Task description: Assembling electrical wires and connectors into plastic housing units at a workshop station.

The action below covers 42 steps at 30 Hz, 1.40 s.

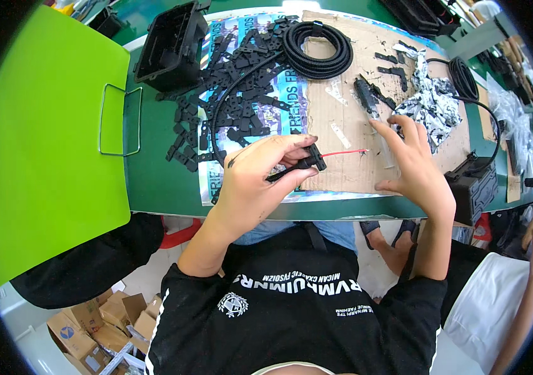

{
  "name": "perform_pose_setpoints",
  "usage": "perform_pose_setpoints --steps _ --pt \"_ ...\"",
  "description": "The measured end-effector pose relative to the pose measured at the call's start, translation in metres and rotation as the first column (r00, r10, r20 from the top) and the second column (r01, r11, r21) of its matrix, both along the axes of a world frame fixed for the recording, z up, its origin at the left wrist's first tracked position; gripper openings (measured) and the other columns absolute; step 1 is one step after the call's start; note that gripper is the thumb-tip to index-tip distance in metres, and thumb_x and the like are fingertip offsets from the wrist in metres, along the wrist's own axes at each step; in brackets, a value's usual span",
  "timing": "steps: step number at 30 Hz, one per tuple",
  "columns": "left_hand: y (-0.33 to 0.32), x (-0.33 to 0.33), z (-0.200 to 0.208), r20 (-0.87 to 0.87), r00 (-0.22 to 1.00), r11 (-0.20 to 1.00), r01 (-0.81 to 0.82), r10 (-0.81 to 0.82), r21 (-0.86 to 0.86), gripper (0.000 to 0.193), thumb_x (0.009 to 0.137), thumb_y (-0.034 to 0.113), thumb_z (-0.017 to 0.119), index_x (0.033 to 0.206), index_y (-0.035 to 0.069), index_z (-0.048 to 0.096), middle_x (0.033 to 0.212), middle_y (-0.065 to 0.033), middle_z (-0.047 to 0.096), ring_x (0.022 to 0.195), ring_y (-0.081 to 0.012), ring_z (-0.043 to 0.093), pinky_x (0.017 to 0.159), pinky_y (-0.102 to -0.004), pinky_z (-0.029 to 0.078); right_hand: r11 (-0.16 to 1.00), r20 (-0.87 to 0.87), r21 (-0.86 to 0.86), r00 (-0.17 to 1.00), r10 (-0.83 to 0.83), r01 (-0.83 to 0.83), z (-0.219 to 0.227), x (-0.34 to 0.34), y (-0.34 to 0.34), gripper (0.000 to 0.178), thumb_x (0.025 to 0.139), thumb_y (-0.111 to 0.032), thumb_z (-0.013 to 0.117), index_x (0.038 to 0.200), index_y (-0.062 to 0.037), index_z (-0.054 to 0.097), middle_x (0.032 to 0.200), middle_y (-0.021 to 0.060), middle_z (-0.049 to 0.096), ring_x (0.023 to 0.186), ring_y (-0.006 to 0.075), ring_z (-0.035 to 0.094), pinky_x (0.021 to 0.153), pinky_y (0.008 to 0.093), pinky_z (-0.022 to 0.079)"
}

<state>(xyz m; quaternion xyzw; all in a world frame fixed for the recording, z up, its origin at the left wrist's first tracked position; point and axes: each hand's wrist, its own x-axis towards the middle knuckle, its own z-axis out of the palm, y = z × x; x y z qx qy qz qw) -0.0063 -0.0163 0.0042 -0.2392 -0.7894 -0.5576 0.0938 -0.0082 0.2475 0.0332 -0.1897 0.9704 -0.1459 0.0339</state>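
Note:
Pinched between the thumb and fingers of my left hand (pixel 255 174) is a small black plastic connector (pixel 315 159) on the end of a black corrugated tube. A thin red wire (pixel 345 152) sticks out of it to the right. My right hand (pixel 418 164) hovers over the cardboard (pixel 341 172), fingers spread and apart. Near its fingertips lies a clear, narrow syringe-like tube (pixel 375 114) with a dark upper part; my hand partly covers it. The corrugated tube runs up to a coil (pixel 341 53) at the back of the cardboard.
Many flat black plastic pieces (pixel 248 81) are heaped left of the cardboard. Behind them stands a black open box (pixel 169 47). Crumpled black-stained foil (pixel 432 103) and a second black box (pixel 474 187) with cable are at right. A bright green panel (pixel 47 137) fills the left.

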Motion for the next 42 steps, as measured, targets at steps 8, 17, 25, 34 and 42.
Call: perform_pose_setpoints --steps 8,17,25,34,42 --pt "-0.001 -0.002 -0.003 0.0 1.0 1.0 0.009 -0.009 -0.008 0.035 0.071 -0.001 0.075 0.104 -0.002 0.064 0.089 -0.0109 0.069 0.078 -0.0162 0.069 0.068 -0.0251 0.055 0.982 0.153 0.052 0.973 0.17 -0.18 -0.003 -0.022 0.005 0.069 0.057 -0.005 0.077 0.119 -0.0057 0.047 0.106 0.0173 0.049 0.105 0.0355 0.048 0.092 0.0404 0.044" --pt "0.0 0.001 -0.009 -0.061 0.996 0.992 -0.073 0.067 -0.105 0.038 0.073 0.004 0.074 0.109 -0.001 0.062 0.09 -0.0132 0.068 0.079 -0.0219 0.068 0.07 -0.0289 0.054 0.996 -0.155 -0.048 0.985 0.072 -0.08 -0.022 0.008 -0.007 0.034 0.068 -0.013 0.061 0.101 -0.008 0.054 0.082 0.014 0.049 0.077 0.0318 0.055 0.063 0.0402 0.045" --pt "0.001 0.001 -0.003 -0.1 0.99 0.987 -0.108 0.097 -0.115 0.035 0.072 0.001 0.074 0.105 -0.001 0.061 0.088 -0.0125 0.067 0.078 -0.0231 0.068 0.067 -0.0294 0.054 0.557 -0.106 -0.831 0.979 -0.174 0.009 -0.001 0.046 0.007 0.061 0.092 -0.049 0.035 0.093 0.0056 0.062 0.075 0.0137 0.057 0.062 0.0201 0.05 0.055 0.0316 0.037" --pt "0.004 0.005 -0.001 -0.238 0.958 0.973 -0.195 0.162 -0.122 0.036 0.068 -0.005 0.077 0.101 -0.003 0.064 0.092 -0.0142 0.07 0.081 -0.0194 0.07 0.072 -0.0273 0.056 0.407 -0.062 -0.909 0.995 0.072 -0.086 0.004 0.049 -0.022 0.066 0.091 -0.055 0.034 0.07 -0.0013 0.065 0.058 0.013 0.052 0.047 0.0227 0.045 0.045 0.0349 0.034" --pt "0.004 0.009 0.002 -0.277 0.945 0.967 -0.215 0.171 -0.137 0.036 0.067 -0.004 0.078 0.1 -0.002 0.064 0.091 -0.0143 0.07 0.079 -0.0204 0.07 0.069 -0.0274 0.055 0.386 -0.064 -0.918 0.995 0.081 -0.091 0.0 0.052 -0.027 0.062 0.091 -0.052 0.033 0.07 -0.0025 0.064 0.057 0.0128 0.053 0.049 0.0242 0.047 0.047 0.0349 0.036"
